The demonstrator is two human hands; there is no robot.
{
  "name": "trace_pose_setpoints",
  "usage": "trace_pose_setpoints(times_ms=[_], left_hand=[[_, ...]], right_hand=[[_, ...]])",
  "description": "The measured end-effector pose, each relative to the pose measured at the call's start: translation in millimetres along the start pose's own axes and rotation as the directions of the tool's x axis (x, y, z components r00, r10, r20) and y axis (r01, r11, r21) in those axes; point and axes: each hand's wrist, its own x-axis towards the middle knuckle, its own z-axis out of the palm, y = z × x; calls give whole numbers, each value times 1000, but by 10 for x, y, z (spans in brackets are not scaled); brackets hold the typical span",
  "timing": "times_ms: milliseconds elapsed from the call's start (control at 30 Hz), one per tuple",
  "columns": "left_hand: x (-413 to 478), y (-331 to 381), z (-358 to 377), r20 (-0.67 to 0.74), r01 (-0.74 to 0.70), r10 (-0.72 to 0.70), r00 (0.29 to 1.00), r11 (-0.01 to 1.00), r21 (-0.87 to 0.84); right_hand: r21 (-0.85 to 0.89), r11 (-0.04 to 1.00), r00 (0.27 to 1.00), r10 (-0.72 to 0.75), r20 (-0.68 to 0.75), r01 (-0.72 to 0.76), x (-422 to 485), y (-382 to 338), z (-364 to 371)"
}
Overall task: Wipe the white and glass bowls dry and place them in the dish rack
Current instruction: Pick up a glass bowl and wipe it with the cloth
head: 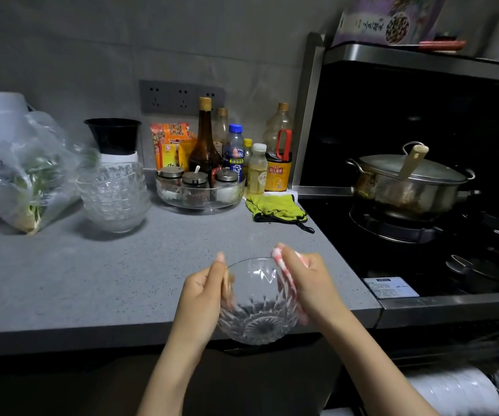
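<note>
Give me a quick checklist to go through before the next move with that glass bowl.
1. Left hand grips the bowl by its rim: ok.
2. Right hand holds the cloth against the bowl's side: ok.
3. Bowl fully dry: cannot tell.
4. Bowl clear of the stack of glass bowls on the counter: ok.
5. Rack in view and free: cannot tell; only blurred white shapes at lower right.

Cut-glass bowl (259, 304) — glossy, faceted; speckled matt countertop (92, 274) — stone-like.
</note>
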Motion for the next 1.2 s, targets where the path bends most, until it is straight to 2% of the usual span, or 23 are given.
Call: trace_pose_setpoints(times_ms=[167, 267, 333, 433, 500, 533, 600, 667, 700, 733, 767, 833, 867, 933, 1033, 1100, 1133, 1200], left_hand=[[-14, 134, 52, 60, -249, 242, 968, 927, 280], [13, 153, 109, 49, -364, 365, 930, 892, 268], [-3, 148, 133, 5, -380, 390, 921, 896, 229], [-63, 131, 183, -130, -319, 334, 934, 940, 121], [-72, 76, 232, -275, -212, 201, 940, 977, -9], [-70, 37, 257, -330, -164, 131, 935, 984, -73], [-65, -25, 315, -365, -111, 46, 930, 981, -158], [-77, -30, 365, -347, -97, 20, 938, 974, -207], [-89, -20, 378, -345, -97, 18, 939, 972, -214], [-100, -2, 379, -351, -99, 21, 936, 974, -205], [-111, 27, 375, -369, -105, 27, 929, 976, -192], [-128, 75, 360, -412, -100, 8, 911, 975, -201], [-126, 76, 350, -425, -94, -3, 905, 974, -207], [-107, 57, 340, -434, -91, 1, 901, 978, -188], [-73, 1, 363, -393, -116, 61, 917, 986, -118], [-80, -9, 378, -353, -104, 59, 934, 989, -109], [-83, -8, 375, -340, -102, 62, 938, 990, -100], [-101, 21, 345, -324, -123, 91, 942, 989, -79]], right_hand=[[-192, 969, 987, -152, 46, 158, -19, -174, 0], [-235, 951, 979, -193, 64, 202, -35, -204, 30], [-234, 943, 972, -227, 63, 236, -44, -168, 37], [-230, 908, 931, -365, -25, 350, -88, -46, 72], [-316, 877, 908, -409, -94, 362, -163, 68, 158], [-405, 833, 890, -447, -91, 377, -215, 113, 227], [-594, 670, 823, -568, -23, 446, -300, 160, 349], [-678, 529, 747, -663, 44, 510, -315, 188, 410], [-685, 514, 733, -679, 43, 516, -292, 178, 406], [-657, 557, 746, -666, 11, 508, -250, 165, 377], [-578, 657, 786, -617, -43, 484, -205, 143, 331], [-314, 868, 886, -443, -137, 385, -133, 127, 237], [-259, 904, 908, -388, -157, 341, -119, 141, 208], [-382, 856, 895, -425, -136, 348, -160, 147, 235], [-642, 632, 817, -577, -16, 434, -243, 150, 362], [-697, 542, 773, -633, 28, 470, -228, 132, 380], [-678, 566, 777, -629, 11, 468, -202, 112, 359], [-537, 716, 830, -556, -50, 447, -135, 75, 284]])
